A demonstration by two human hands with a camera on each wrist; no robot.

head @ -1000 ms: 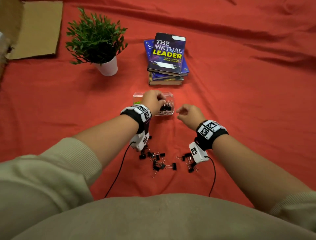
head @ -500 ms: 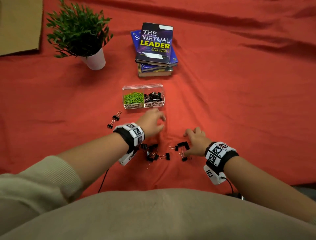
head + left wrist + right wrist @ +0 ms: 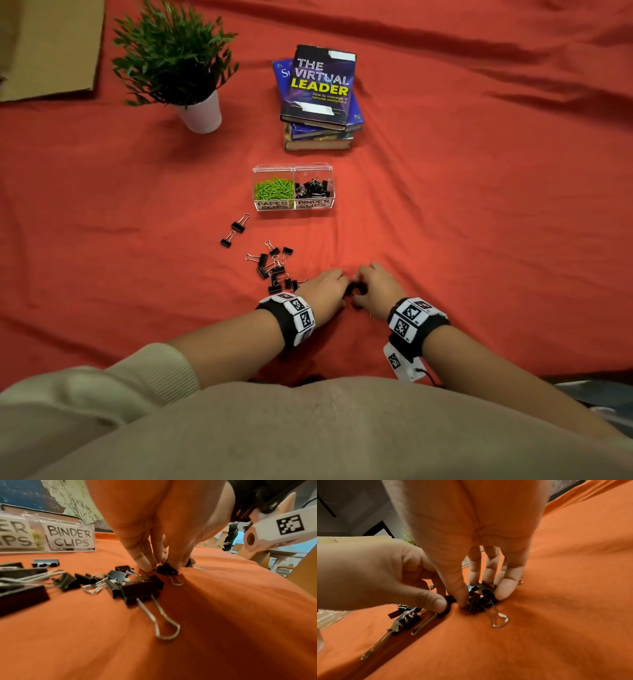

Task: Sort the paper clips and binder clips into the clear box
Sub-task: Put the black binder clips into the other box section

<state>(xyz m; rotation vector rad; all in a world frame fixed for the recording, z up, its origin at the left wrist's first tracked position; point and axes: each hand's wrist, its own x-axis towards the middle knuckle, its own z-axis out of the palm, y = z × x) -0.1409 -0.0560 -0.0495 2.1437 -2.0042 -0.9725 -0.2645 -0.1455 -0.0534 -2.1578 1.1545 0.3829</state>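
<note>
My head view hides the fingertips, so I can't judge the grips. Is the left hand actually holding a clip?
Observer: Yes. The left wrist view shows the left hand pinching one black clip by its body, with the wire loop down on the cloth.
Operator: And the right hand?
Observer: In the right wrist view, the right hand is curled round a bunch of several clips, with one wire handle sticking out toward the camera.
Operator: Any paper clips in that bunch?
Observer: None that show, only black bodies and wire handles.
</note>
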